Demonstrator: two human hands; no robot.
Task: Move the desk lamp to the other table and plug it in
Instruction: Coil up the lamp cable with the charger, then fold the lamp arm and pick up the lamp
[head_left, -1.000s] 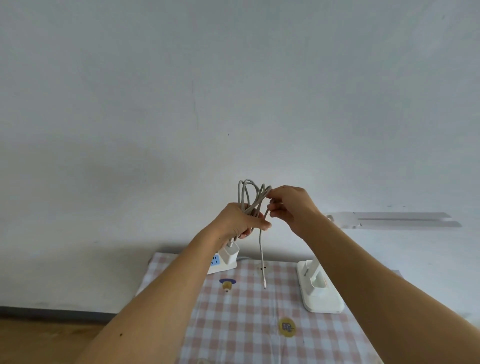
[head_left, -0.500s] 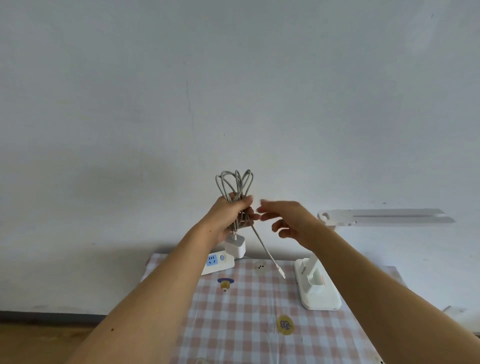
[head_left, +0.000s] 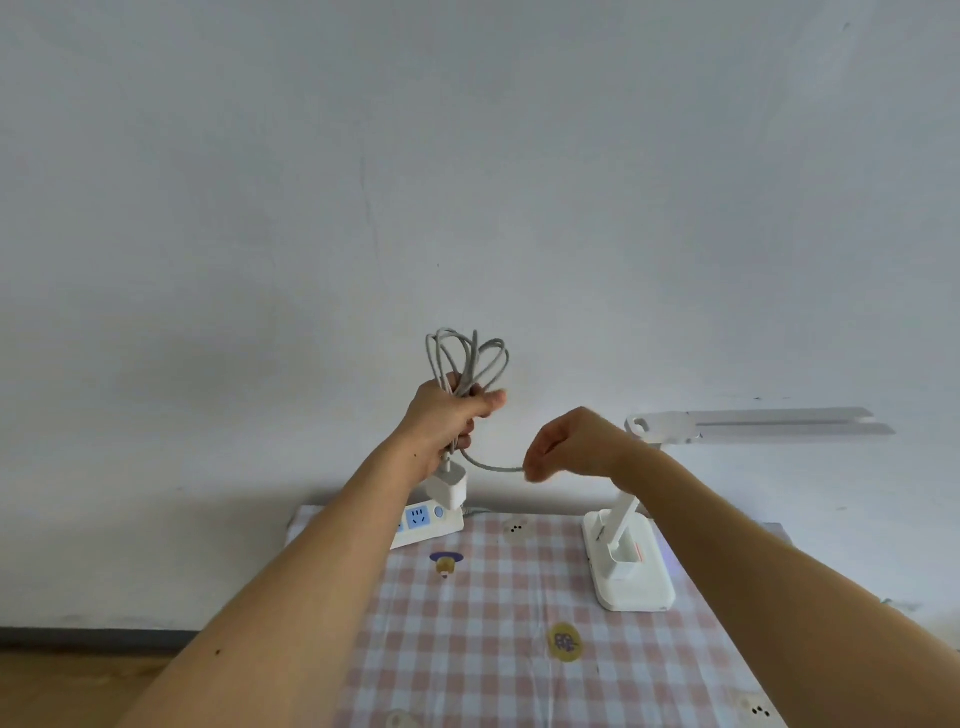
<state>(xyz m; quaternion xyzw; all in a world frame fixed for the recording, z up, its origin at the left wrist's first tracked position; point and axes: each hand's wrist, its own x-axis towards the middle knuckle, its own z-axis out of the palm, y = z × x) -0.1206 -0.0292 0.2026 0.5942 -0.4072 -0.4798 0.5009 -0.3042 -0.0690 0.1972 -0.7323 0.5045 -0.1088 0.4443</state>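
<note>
A white desk lamp (head_left: 631, 566) stands at the right side of a table with a pink checked cloth (head_left: 509, 639); its flat head (head_left: 753, 420) reaches right. My left hand (head_left: 447, 415) is raised above the table and grips a coiled grey cable (head_left: 467, 358). A white plug adapter (head_left: 449, 487) hangs just under that hand. My right hand (head_left: 571, 447) pinches the cable's free end, which curves from the left hand to its fingertips. A white power strip (head_left: 426, 522) with blue sockets lies at the table's back left.
A plain white wall rises close behind the table. Wooden floor and a dark skirting board (head_left: 93, 636) show at the lower left. The cloth carries small printed pictures.
The right hand took the dangling cable end and drew it right and down. The left hand with the coil shifted slightly left and up.
</note>
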